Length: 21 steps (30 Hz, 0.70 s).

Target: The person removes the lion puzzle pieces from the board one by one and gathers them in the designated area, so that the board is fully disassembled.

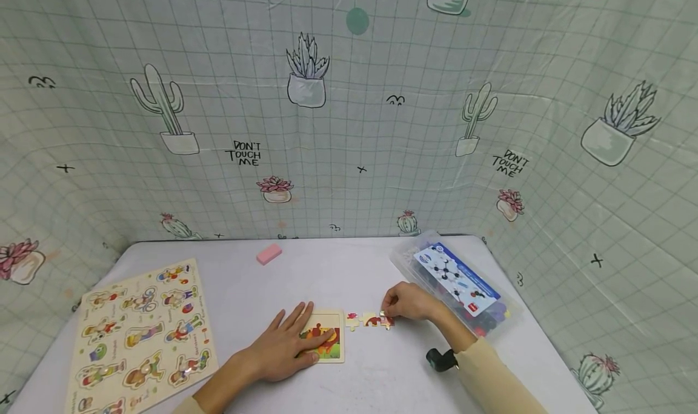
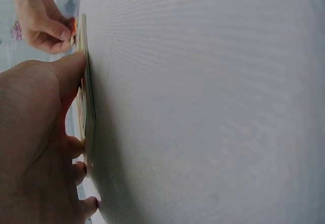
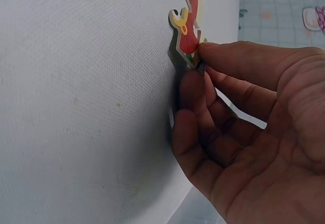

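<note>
My left hand [image 1: 280, 350] lies with its fingers spread across a small wooden puzzle board [image 1: 341, 353], whose colourful picture is partly covered. The board's edge [image 2: 89, 102] shows side-on under the thumb in the left wrist view. To the right of the board, my right hand [image 1: 410, 302] pinches a red and yellow jigsaw piece [image 3: 189, 38] between thumb and fingers, low over the table. Other loose pieces lie in a row between board and right hand, among them one with a pink figure [image 1: 352, 319] and a red-patterned one [image 1: 372, 320].
A large wooden board with cartoon figures [image 1: 139, 335] lies at the left. A pink block [image 1: 269, 254] sits toward the back. At the right stands a clear plastic box with a blue label [image 1: 457, 279]. A black device [image 1: 440, 360] is by the right sleeve.
</note>
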Available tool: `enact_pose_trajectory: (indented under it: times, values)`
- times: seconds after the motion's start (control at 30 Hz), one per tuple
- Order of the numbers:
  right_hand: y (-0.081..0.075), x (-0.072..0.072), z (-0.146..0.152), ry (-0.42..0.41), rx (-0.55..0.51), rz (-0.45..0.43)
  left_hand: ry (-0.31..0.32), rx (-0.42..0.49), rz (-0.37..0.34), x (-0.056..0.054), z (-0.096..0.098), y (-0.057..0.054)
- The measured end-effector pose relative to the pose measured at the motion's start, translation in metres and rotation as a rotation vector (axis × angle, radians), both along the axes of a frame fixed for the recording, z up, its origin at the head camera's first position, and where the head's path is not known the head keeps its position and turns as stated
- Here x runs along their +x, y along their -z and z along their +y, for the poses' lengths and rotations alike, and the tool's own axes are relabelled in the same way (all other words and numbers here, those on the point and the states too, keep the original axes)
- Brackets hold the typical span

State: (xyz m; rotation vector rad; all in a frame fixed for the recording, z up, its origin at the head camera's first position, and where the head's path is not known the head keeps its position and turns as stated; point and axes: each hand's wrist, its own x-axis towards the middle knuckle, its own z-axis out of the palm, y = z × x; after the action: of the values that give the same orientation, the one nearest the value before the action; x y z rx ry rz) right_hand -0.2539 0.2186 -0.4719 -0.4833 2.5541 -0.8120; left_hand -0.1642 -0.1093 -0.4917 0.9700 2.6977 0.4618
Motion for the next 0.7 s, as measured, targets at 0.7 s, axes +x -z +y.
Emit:
enact_pose_trajectory:
  times: [0.7]
  values:
    - [0.0005,0.0029,-0.0015,0.014,0.005,-0.009,-0.004,-0.012,-0.004,0.0000,0.0015,-0.0005]
